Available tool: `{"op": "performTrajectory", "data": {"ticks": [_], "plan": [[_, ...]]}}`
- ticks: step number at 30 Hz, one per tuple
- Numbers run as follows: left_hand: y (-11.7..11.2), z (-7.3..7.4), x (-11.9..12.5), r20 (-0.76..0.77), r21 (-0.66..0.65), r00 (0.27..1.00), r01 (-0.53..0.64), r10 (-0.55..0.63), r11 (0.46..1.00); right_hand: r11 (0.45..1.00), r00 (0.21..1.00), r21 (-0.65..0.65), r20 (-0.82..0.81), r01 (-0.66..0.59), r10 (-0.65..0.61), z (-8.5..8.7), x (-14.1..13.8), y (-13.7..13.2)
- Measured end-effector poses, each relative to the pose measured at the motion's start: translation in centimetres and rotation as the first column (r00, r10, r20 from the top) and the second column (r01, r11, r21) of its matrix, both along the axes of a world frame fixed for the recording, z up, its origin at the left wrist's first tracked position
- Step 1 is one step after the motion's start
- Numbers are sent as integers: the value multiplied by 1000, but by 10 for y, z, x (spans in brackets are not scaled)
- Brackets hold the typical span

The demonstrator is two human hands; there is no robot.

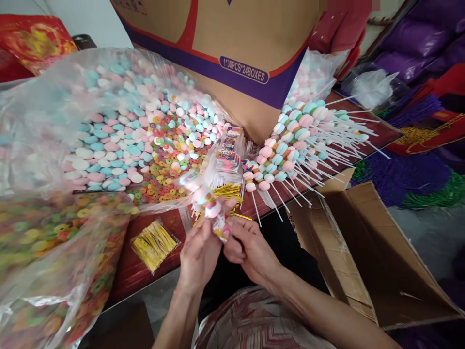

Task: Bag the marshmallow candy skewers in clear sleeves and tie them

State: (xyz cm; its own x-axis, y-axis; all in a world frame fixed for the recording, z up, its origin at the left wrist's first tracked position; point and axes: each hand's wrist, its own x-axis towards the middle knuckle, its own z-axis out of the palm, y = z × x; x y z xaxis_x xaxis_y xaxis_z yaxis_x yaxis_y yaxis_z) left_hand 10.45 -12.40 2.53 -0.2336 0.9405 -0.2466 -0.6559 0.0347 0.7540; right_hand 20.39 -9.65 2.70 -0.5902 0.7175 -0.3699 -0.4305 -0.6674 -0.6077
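Observation:
Between my hands, over the table's front edge, is a marshmallow skewer [208,199] in a clear printed wrapper. My left hand [200,252] is closed around the lower part of the wrapper. The fingers of my right hand [247,240] pinch the wrapper's near end from the other side; some fingertips are blurred. Just beyond my hands lie loose gold twist ties [228,190] and a stack of printed wrappers [228,150]. A heap of marshmallow skewers [290,140] lies to the right, with white sticks pointing toward the right and front.
A large plastic bag of pastel marshmallows [112,131] and gummy rings [165,169] spreads across the left. Nearer is another bag of gummy rings [39,232], beside a packet of gold ties [155,246]. A big carton [232,39] stands behind; an open cardboard box [385,252] sits at right.

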Motion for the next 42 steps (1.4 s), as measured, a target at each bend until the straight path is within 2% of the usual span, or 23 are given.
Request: {"op": "performTrajectory", "data": {"ticks": [4,8,11,13,14,15,16,17,18,19,20,22,23,25,27,30,32,34,35,37,38,39,42], "plan": [[-15,-1,-16,-66,-44,984,-168,165,985,998,997,5,27,-67,67,1,-13,-15],[-22,-2,-13,-63,-55,985,-162,159,985,999,994,-17,101,-27,29,2,-23,-17],[-27,-2,-9,-112,-62,982,-157,150,986,999,992,-25,114,-48,51,1,-27,-19],[-30,-1,-9,-145,-76,980,-149,137,986,989,979,89,179,-118,100,0,-25,-19],[-30,0,-10,-140,-74,980,-153,142,985,964,961,195,244,-183,133,-1,-22,-19],[-30,1,-12,-122,-64,981,-161,152,985,908,929,326,338,-262,147,-1,-18,-16],[-28,1,-14,-94,-49,981,-172,167,984,817,883,460,454,-348,120,-1,-12,-13],[-26,2,-16,-61,-39,982,-180,178,983,696,818,573,574,-433,37,-2,-5,-9],[-24,2,-18,-29,-36,983,-185,184,982,570,730,645,675,-509,-111,-2,3,-4],[-21,2,-19,-2,-40,983,-184,184,982,466,613,669,734,-579,-293,-4,10,1],[-19,2,-21,17,-49,984,-177,178,983,397,468,652,750,-646,-468,-6,17,7],[-13,2,-21,39,-70,987,-155,158,985,329,202,561,684,-759,-701,-12,29,16],[-11,2,-20,45,-76,989,-138,142,987,295,125,513,635,-806,-763,-16,33,19],[-6,2,-18,57,-77,992,-105,110,991,214,75,440,551,-872,-831,-23,35,24],[-1,3,-15,82,-74,993,-81,87,994,139,89,398,502,-907,-860,-28,33,26],[7,1,-15,127,-70,989,-72,81,995,86,102,348,488,-933,-867,-31,29,30],[11,-1,-15,135,-72,987,-83,92,994,77,105,324,510,-943,-854,-29,30,33],[14,-2,-16,122,-72,988,-91,99,993,95,114,332,556,-939,-824,-25,36,36],[15,-3,-16,114,-73,988,-93,101,993,121,121,354,591,-927,-798,-21,41,37],[18,-3,-15,103,-75,989,-96,103,993,222,167,446,681,-867,-713,-11,50,38],[19,-3,-14,98,-81,990,-92,99,993,291,224,514,722,-807,-654,-5,55,38],[20,-3,-12,89,-89,992,-82,90,993,360,314,589,746,-724,-588,-1,57,37],[24,-2,-3,27,-132,998,-56,60,990,536,644,730,660,-425,-388,7,54,37]]}}
